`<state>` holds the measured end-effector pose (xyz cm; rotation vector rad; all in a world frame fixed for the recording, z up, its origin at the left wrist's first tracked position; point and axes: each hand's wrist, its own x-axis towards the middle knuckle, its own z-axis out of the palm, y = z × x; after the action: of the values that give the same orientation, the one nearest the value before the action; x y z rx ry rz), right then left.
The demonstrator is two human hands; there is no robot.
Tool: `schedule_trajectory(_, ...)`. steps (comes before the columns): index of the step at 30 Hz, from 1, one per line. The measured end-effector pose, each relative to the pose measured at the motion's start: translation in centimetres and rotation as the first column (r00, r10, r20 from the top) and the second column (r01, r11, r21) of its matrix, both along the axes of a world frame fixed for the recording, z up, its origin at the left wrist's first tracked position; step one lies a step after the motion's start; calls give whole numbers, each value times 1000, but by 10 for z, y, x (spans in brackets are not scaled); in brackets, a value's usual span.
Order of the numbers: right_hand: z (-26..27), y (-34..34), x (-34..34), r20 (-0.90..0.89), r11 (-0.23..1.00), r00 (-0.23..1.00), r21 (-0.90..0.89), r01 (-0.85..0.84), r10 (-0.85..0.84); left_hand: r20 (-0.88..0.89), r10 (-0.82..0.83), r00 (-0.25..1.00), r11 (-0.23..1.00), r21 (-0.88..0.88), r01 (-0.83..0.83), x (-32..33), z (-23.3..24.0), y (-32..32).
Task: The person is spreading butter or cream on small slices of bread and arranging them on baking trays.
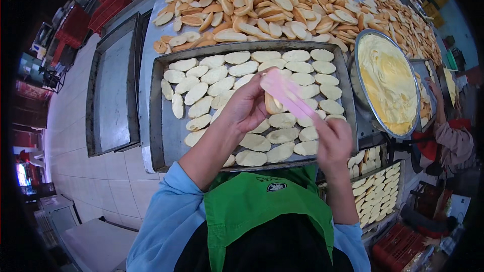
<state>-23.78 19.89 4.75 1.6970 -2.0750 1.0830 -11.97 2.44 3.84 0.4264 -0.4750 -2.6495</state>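
Note:
My left hand (249, 107) holds a slice of bread (270, 104) above the middle of a metal baking tray (158, 121). A pink spatula (289, 94) is in my right hand (334, 136), its slightly blurred blade lying over the slice. Rows of oval bread slices coated with pale cream (216, 74) lie in the tray beneath both hands; my forearms hide some of them. To the right of the tray stands a metal bowl of yellow-white cream (389, 83).
Behind the tray is a large heap of plain bread slices (264, 7). An empty baking tray (115, 87) is at the left. Filled trays (380, 192) sit low at the right, near a red crate (399, 245). Another person's arm (438, 102) reaches in at the far right.

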Motion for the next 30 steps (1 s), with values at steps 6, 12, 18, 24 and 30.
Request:
schedule_trajectory(6,1,-15,0,147,999,989,-9,34,-32,25,64,998,980,-188,-58,11,-7,-2)
schedule_trajectory(12,18,8,2,391,974,906,82,-212,164,-4,337,942,892,-320,-320,25,-16,-15)
schedule_trajectory(18,4,-29,31,374,998,925,-33,-56,64,-31,414,910,771,-519,-369,19,-17,7)
schedule_trajectory(24,0,-27,26,-104,979,991,174,103,-85,-120,526,842,670,-551,-498,23,-23,5)
schedule_trajectory(30,-15,-4,21,948,986,306,130,-109,-91,-323,543,775,146,-873,-466,27,-36,-9)
